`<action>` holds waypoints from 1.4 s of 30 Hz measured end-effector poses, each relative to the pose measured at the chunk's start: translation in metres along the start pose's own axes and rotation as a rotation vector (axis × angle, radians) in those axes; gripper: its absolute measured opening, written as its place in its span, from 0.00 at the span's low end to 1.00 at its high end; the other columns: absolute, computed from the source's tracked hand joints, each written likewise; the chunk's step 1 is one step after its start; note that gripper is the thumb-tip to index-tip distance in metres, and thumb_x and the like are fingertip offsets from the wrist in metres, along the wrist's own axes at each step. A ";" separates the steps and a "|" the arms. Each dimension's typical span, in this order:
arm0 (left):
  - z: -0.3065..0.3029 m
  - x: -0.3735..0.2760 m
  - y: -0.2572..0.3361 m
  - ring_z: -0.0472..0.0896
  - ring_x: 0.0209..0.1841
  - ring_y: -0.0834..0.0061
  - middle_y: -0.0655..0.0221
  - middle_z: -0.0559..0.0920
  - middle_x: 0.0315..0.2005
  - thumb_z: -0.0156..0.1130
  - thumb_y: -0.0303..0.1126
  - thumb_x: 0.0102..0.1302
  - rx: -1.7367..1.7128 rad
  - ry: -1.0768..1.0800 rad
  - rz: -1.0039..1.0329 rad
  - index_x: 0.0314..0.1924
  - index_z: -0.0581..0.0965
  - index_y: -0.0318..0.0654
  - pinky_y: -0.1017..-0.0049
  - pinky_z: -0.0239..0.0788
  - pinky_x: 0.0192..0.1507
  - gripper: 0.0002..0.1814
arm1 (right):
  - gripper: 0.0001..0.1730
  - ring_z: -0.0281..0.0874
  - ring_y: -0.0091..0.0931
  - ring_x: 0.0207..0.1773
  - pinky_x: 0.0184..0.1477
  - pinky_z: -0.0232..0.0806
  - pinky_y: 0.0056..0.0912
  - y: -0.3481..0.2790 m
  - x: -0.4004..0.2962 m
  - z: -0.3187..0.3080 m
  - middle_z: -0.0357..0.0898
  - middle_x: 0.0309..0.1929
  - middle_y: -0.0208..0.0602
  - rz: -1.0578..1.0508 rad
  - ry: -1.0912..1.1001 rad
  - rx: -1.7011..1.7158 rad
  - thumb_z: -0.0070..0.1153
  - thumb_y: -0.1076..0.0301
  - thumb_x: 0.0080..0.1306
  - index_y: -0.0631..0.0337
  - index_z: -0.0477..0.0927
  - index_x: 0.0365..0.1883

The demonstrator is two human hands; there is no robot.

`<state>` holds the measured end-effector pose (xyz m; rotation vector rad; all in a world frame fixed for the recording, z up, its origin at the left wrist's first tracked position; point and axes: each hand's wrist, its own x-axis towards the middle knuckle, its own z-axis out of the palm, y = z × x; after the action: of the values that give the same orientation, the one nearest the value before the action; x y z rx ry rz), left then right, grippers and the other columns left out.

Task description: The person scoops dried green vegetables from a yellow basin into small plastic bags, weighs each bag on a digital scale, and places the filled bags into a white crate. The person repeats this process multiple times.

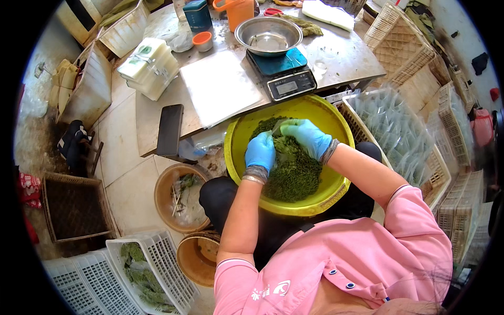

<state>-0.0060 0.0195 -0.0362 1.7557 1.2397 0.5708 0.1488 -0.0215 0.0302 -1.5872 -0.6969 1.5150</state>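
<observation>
A wide yellow plastic basin (338,118) sits at my lap, holding a heap of small green peppercorn-like berries (295,181). Over the heap, my left hand (260,151), in a blue glove, pinches one edge of a small clear plastic bag (277,126). My right hand (306,136), gloved too, is at the bag's other side, its fingertips greenish; the fingers partly hide what they hold. Beyond the basin, a digital scale (281,73) stands on the metal table with a steel bowl (268,35) on it. Clear plastic sheets or bags (222,88) lie beside the scale.
Stacked clear bags (147,69) and a dark phone-like slab (170,130) are at the table's left. A crate of filled clear bags (390,130) stands at right. Brown tubs (161,189) and a white crate of greens (173,256) stand at lower left.
</observation>
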 end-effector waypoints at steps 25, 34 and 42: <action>-0.037 -0.015 0.045 0.84 0.28 0.73 0.59 0.83 0.34 0.51 0.31 0.73 -0.880 -0.312 -0.195 0.68 0.65 0.32 0.78 0.79 0.28 0.25 | 0.12 0.81 0.44 0.38 0.43 0.74 0.46 0.000 0.012 -0.025 0.83 0.33 0.45 -0.315 0.068 -1.356 0.53 0.59 0.63 0.55 0.84 0.35; -0.020 -0.039 0.038 0.85 0.38 0.63 0.59 0.85 0.42 0.63 0.24 0.59 0.042 -0.001 0.604 0.55 0.80 0.41 0.68 0.77 0.41 0.22 | 0.15 0.83 0.43 0.41 0.46 0.75 0.43 -0.013 0.015 -0.025 0.84 0.37 0.46 -0.259 0.058 -1.345 0.52 0.57 0.63 0.56 0.86 0.36; -0.004 -0.023 0.023 0.84 0.35 0.54 0.55 0.81 0.41 0.69 0.35 0.55 0.465 -0.127 0.373 0.56 0.73 0.45 0.60 0.77 0.35 0.27 | 0.15 0.83 0.44 0.41 0.47 0.75 0.44 -0.016 0.032 -0.011 0.84 0.36 0.48 -0.363 0.046 -1.315 0.54 0.57 0.62 0.57 0.86 0.35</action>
<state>-0.0067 -0.0027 -0.0118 2.4037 1.0130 0.3874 0.1660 0.0117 0.0261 -2.1522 -2.0725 0.6644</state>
